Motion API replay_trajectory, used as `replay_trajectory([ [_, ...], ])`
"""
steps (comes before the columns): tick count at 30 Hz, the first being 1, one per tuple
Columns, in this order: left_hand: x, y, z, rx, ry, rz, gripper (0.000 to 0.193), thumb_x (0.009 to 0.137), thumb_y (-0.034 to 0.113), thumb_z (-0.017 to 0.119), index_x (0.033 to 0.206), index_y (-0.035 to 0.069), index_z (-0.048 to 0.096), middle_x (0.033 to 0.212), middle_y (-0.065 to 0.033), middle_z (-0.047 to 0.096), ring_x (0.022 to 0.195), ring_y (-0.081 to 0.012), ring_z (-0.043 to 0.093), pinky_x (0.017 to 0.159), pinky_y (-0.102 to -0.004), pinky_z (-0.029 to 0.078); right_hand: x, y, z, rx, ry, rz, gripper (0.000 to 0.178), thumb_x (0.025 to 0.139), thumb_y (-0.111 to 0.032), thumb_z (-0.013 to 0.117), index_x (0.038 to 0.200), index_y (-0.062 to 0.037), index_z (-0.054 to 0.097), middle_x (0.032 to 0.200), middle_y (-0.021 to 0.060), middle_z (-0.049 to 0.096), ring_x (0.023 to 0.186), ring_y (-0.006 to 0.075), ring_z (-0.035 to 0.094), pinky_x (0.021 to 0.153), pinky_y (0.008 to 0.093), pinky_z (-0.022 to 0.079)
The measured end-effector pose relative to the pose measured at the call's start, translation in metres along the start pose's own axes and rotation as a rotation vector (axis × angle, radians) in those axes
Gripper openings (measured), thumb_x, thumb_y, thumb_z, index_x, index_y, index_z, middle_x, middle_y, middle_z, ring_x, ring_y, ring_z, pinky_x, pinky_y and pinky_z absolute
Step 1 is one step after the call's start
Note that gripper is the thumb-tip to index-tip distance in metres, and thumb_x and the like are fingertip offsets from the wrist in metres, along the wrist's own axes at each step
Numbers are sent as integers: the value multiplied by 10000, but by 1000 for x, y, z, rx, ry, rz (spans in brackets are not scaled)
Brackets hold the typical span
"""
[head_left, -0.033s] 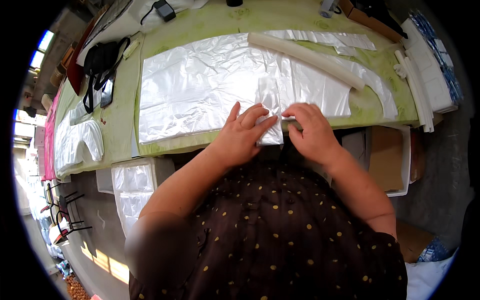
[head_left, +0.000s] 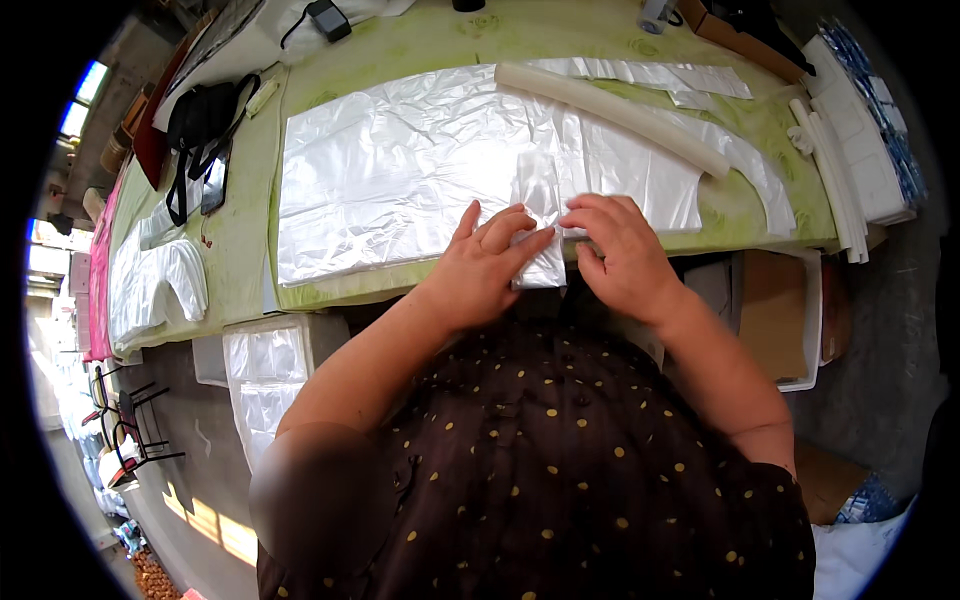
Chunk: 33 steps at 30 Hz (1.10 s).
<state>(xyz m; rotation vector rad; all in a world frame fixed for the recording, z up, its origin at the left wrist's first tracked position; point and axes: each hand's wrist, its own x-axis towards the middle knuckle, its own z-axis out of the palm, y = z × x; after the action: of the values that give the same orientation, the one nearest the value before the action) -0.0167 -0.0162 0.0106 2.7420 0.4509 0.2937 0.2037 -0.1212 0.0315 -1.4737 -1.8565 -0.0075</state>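
Observation:
A narrow folded piece of clear plastic film point(head_left: 541, 265) lies at the table's near edge, over a wide stack of shiny plastic sheets point(head_left: 380, 180). My left hand point(head_left: 478, 268) rests on the film's left side, palm down and fingers apart. Just right of the film is my right hand point(head_left: 628, 258), its fingers bent and its thumb apart from them. The right fingertips are at the film's right edge; whether they touch it I cannot tell. A long pale roll point(head_left: 610, 115) lies slantwise over the right part of the sheets.
A green patterned cloth point(head_left: 400, 45) covers the table. To the left are a black bag point(head_left: 205, 125) and white plastic pieces point(head_left: 165, 280). Below the edge stand a clear-fronted drawer unit point(head_left: 265, 355) and a white bin point(head_left: 805, 330). Thin white rolls point(head_left: 832, 185) lie at right.
My right hand has shifted slightly up and left, toward the folded film. The left hand and the sheets look the same.

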Motion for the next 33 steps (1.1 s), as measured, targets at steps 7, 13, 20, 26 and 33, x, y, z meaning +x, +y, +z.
replay_trajectory([
  [7,11,-15,5,-97,215,-138,533,759,127,756,1273,96,618,1207,-100,671,1208,-308,585,1064,-439,429,3,25,7,-3,-271,-14,345,746,-104,686,1090,-105,681,1151,33,687,1077,294,593,930,430,462],
  [13,27,-14,2,-183,311,-351,367,865,175,716,1200,51,633,947,-84,743,880,-287,694,836,-431,532,16,30,17,-34,-288,196,153,825,-199,675,922,-85,704,1008,81,675,977,326,599,882,444,476],
  [20,48,-22,-8,-214,139,-535,589,903,261,671,1408,65,440,888,-81,745,826,-315,715,778,-438,553,24,38,39,-176,-299,359,263,897,-310,653,827,-56,663,947,122,645,913,347,580,825,450,481],
  [26,51,-20,-17,-265,65,-566,709,888,260,649,1498,57,351,893,-85,740,850,-337,711,804,-455,543,34,32,27,-148,-449,431,312,906,-362,604,862,-77,725,992,122,666,999,339,611,889,451,502],
  [33,41,-28,-10,-268,158,-408,739,875,186,646,1531,68,327,880,-102,731,802,-346,700,789,-460,544,40,28,27,-175,-483,472,342,928,-356,572,925,-61,745,1031,135,676,1040,349,615,913,462,505],
])
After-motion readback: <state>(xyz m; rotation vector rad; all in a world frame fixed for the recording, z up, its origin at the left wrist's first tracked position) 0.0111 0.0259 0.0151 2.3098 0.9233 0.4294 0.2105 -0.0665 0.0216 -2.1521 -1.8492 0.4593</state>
